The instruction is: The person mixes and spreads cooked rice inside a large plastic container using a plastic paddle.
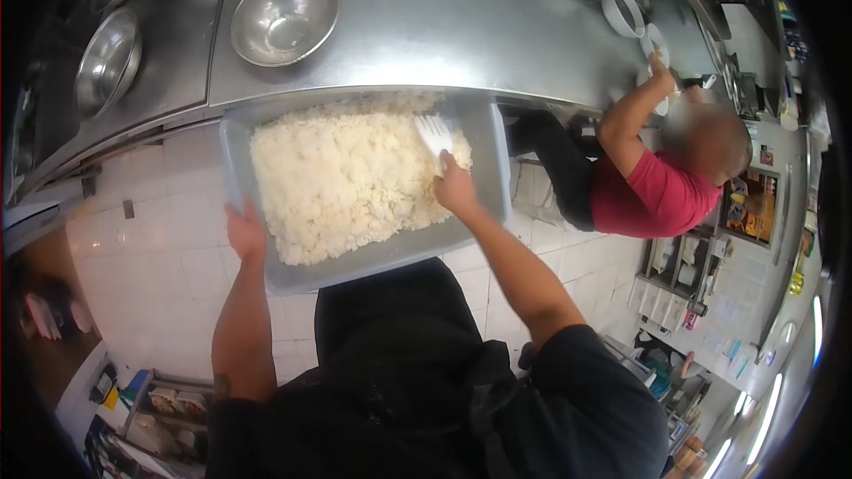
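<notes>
A large grey plastic tub (pixel 497 160) sits half under the counter's front edge, tilted a little. Pale, crumbly food that looks like cooked rice (pixel 342 182) covers most of its bottom. On the tub's left wall, my left hand (pixel 246 229) is closed around the rim, thumb up. My right hand (pixel 454 184) grips the handle of a white slotted serving fork (pixel 434 133). The fork's tines point up toward the counter and lie against the food at the tub's right side.
A steel counter (pixel 426 27) runs across the top, with a metal bowl (pixel 285 19) near its edge and another bowl (pixel 108 62) farther left. White bowls (pixel 623 11) stand at the right. A co-worker in a red shirt (pixel 657 195) works there.
</notes>
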{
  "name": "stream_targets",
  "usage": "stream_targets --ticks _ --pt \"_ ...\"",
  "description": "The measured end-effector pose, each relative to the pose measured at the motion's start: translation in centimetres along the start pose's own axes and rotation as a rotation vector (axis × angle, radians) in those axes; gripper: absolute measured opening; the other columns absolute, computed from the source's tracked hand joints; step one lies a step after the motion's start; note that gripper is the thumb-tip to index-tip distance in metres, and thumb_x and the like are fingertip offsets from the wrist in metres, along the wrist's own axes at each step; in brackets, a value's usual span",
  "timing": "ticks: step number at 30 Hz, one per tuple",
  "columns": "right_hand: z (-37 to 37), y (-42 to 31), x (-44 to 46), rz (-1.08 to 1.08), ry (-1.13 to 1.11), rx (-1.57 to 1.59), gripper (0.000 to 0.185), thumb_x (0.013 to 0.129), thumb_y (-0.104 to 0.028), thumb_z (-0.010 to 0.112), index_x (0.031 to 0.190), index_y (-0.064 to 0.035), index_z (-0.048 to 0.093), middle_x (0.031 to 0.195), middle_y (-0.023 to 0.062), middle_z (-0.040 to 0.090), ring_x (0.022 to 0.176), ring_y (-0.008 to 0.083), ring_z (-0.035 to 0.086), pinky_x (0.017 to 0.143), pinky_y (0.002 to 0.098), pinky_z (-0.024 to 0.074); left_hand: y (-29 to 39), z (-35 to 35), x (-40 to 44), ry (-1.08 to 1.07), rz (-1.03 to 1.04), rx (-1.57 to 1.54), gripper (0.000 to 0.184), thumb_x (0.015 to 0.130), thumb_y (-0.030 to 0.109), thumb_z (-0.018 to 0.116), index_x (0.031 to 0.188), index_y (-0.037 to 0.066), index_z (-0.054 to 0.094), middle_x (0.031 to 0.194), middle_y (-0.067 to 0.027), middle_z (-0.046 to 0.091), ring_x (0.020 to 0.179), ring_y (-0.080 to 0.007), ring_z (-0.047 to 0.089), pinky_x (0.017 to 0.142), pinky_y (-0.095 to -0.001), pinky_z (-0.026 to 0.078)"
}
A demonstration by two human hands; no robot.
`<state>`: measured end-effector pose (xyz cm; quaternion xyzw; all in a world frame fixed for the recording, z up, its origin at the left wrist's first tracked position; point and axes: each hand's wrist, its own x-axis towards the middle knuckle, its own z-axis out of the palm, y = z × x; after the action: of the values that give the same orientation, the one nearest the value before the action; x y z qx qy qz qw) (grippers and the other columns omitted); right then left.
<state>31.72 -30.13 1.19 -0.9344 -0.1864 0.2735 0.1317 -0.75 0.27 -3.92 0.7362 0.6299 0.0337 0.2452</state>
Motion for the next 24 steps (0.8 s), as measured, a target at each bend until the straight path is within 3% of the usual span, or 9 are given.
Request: stream_targets --ticks 3,6,11,14,17,19,23,24 --pt "-7.9 1.4 -1.6 -0.142 -0.081 -0.149 0.054 0.083 -0.009 0.062 0.137 -0.0141 0.057 0.108 0.0234 0.069 0.105 0.0417 0.066 0.092 0.0485 0.0532 1.1 -0.6 -0.5 -0.027 -0.015 -0.006 0.062 0.102 0.047 0.047 0.135 -0.005 0.046 0.112 -0.0307 0.065 0.104 -0.0500 0.062 0.089 -0.0550 0.049" --pt "-14.2 -0.1 -0.1 -0.092 -0.164 -0.389 0.046 0.082 -0.010 0.063 0.129 -0.0135 0.064 0.110 0.0200 0.070 0.106 0.0381 0.067 0.092 0.0466 0.0542 1.3 -0.9 -0.4 -0.031 -0.034 -0.019 0.059 0.102 0.046 0.047 0.133 -0.004 0.048 0.110 -0.0303 0.066 0.102 -0.0501 0.062 0.087 -0.0550 0.050" --pt "-7.3 -0.2 6.7 -0.295 -0.249 -0.423 0.032 0.081 -0.010 0.063 0.112 -0.0066 0.070 0.111 0.0195 0.070 0.109 0.0368 0.066 0.092 0.0449 0.0548 -0.3 0.2 0.0 -0.004 -0.008 -0.013 0.058 0.101 0.047 0.047 0.131 -0.003 0.049 0.111 -0.0302 0.066 0.103 -0.0503 0.062 0.088 -0.0549 0.050" --pt "-5.3 -1.9 5.7 -0.103 -0.208 -0.437 0.029 0.081 -0.010 0.062 0.108 -0.0036 0.070 0.109 0.0209 0.070 0.108 0.0383 0.066 0.092 0.0453 0.0544 -0.1 0.6 0.0 0.042 0.004 0.035 0.055 0.101 0.052 0.045 0.121 0.002 0.052 0.103 -0.0253 0.070 0.098 -0.0462 0.066 0.085 -0.0536 0.050" --pt "-3.5 0.8 3.2 -0.109 -0.106 -0.295 0.027 0.082 -0.011 0.063 0.108 -0.0036 0.070 0.108 0.0224 0.069 0.107 0.0395 0.066 0.091 0.0462 0.0539 0.9 0.3 -0.6 0.105 -0.003 0.007 0.057 0.100 0.053 0.044 0.124 0.002 0.051 0.105 -0.0252 0.070 0.099 -0.0465 0.066 0.086 -0.0543 0.050" --pt "-0.7 2.4 -0.1 0.030 -0.055 -0.090 0.032 0.085 -0.015 0.063 0.116 -0.0095 0.066 0.109 0.0220 0.069 0.107 0.0390 0.065 0.091 0.0474 0.0520 0.6 0.0 -0.2 0.008 -0.028 -0.021 0.060 0.101 0.049 0.047 0.132 -0.002 0.049 0.115 -0.0287 0.066 0.107 -0.0494 0.062 0.092 -0.0547 0.048" --pt "-8.0 3.6 -4.3 -0.073 0.008 -0.136 0.033 0.083 -0.019 0.067 0.115 -0.0109 0.068 0.110 0.0224 0.069 0.105 0.0383 0.067 0.089 0.0462 0.0533 1.1 -0.7 -0.7 -0.006 -0.026 -0.012 0.060 0.101 0.048 0.047 0.132 -0.002 0.048 0.116 -0.0289 0.066 0.108 -0.0490 0.062 0.092 -0.0547 0.048" --pt "-11.0 2.9 -3.9 -0.042 -0.096 -0.246 0.032 0.083 -0.019 0.067 0.113 -0.0075 0.069 0.108 0.0236 0.070 0.104 0.0388 0.067 0.090 0.0468 0.0539 1.2 -0.8 -0.7 -0.014 -0.027 -0.025 0.060 0.101 0.048 0.048 0.133 -0.002 0.048 0.116 -0.0291 0.066 0.108 -0.0488 0.062 0.092 -0.0546 0.048"
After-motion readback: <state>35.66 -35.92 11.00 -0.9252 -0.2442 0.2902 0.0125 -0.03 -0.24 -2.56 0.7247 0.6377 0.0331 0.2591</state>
